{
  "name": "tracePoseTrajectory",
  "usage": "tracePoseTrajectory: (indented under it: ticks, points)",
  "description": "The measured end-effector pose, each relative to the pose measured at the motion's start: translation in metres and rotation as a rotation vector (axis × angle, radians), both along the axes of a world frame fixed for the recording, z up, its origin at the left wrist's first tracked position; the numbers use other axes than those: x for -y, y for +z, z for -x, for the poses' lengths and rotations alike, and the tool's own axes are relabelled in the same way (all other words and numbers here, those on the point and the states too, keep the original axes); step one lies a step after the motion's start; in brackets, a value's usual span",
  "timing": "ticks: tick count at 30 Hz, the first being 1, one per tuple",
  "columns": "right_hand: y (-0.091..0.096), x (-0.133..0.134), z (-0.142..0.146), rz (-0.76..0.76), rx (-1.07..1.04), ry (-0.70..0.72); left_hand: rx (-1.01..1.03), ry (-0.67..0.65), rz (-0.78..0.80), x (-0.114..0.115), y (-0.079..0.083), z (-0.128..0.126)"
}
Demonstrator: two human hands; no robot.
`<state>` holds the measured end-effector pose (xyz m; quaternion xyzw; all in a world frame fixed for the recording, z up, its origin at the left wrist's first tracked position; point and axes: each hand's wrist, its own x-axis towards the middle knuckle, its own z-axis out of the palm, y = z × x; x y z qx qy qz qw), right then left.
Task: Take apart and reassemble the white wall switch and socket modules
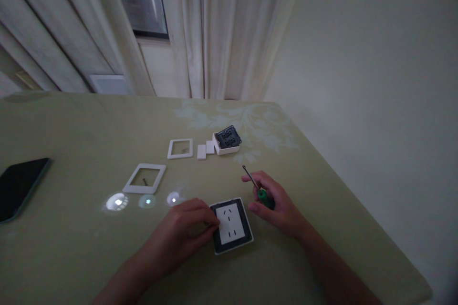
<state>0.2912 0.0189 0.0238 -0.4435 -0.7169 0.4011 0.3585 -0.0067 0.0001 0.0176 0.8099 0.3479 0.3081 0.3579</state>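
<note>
A wall socket with a white face and a dark surround lies flat on the green table near me. My left hand rests at its left edge, fingers curled and pinching the socket's rim. My right hand sits just right of the socket, closed round a green-handled screwdriver whose thin shaft points up and away to the left.
Farther back lie two white frames, two small white blocks and a socket body with its dark inside facing up. A dark phone lies at the left edge. Curtains and a wall stand behind the table.
</note>
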Motion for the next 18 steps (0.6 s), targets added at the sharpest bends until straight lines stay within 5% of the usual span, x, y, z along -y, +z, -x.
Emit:
tracePoseTrajectory:
  ticks: [9, 18]
  points:
    - [0.0018, 0.0003, 0.0008, 0.005, -0.004, 0.002, -0.132, -0.047, -0.241, 0.0029, -0.0031, -0.0018]
    - [-0.0020, -0.0017, -0.0016, -0.011, -0.009, 0.012, -0.118, -0.028, -0.298, 0.0029, -0.0060, -0.0046]
